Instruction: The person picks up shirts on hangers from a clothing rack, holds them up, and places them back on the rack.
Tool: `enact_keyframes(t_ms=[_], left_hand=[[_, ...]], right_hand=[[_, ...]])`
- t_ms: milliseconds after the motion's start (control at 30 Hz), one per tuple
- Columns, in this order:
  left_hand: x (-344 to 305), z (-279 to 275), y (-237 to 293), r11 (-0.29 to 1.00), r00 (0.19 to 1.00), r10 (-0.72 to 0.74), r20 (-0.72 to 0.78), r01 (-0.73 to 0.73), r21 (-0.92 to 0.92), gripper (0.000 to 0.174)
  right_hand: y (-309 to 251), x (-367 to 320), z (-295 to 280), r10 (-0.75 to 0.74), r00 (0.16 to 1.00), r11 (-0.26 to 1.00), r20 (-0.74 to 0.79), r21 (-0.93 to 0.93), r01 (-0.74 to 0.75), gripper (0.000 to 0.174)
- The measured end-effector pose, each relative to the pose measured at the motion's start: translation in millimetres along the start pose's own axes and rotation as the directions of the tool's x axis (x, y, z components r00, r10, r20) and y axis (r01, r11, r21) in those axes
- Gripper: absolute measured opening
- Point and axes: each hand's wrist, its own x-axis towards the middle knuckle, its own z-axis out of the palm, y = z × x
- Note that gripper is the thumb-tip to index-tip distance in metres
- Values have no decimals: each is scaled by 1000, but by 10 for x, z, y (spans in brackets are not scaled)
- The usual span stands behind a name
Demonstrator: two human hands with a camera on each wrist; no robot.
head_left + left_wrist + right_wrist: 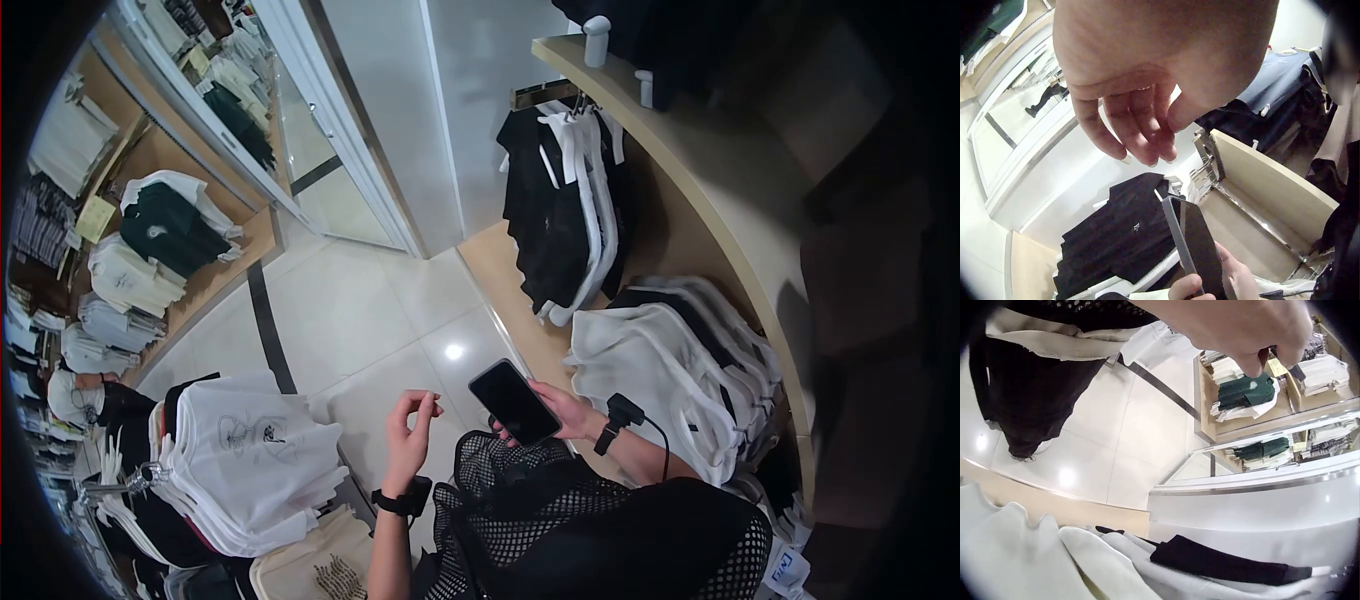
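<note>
My right hand (562, 410) grips a smartphone (514, 402) by its edges, the dark screen facing up. Seen from the left wrist, the same phone (1196, 247) is tilted, with fingertips wrapped on its lower end. My left hand (410, 425) is raised a short way to the left of the phone, its fingers loosely bent and nothing in them. In the left wrist view that hand (1154, 81) hangs above the phone, apart from it. The right wrist view shows the right hand (1241, 331) at the top, the phone mostly hidden behind it.
White garments (640, 370) and black garments (545, 200) hang under a curved wooden counter (690, 150) on my right. A rack of white T-shirts (250, 460) stands at the left. Beyond the tiled floor (390, 320) is a white-framed mirror (330, 190), with more shirt shelves further left.
</note>
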Motion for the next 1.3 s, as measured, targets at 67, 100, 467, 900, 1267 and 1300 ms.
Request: enact_keyframes(t_ms=[67, 100, 467, 900, 1267, 1300], left_hand=[[76, 36, 12, 1000, 1000, -24, 5, 24, 4, 19], [118, 57, 2, 1000, 1000, -20, 9, 20, -4, 19], [477, 303, -7, 999, 998, -37, 58, 36, 24, 20], [474, 273, -80, 995, 995, -83, 57, 80, 55, 23], [249, -153, -77, 994, 995, -74, -74, 79, 77, 21], [205, -213, -93, 994, 994, -72, -87, 79, 82, 21]], right_hand=[[-23, -74, -79, 5, 999, 1000, -32, -25, -6, 76], [-40, -109, -114, 13, 998, 998, -57, -55, -16, 75], [-187, -275, -218, -126, 979, 992, -158, 2, 128, 68], [-167, -240, -408, -63, 975, 888, -215, -458, -44, 53], [293, -737, -1064, 124, 951, 241, -283, -921, -305, 66], [211, -780, -911, 214, 926, 285, -310, -887, -363, 67]])
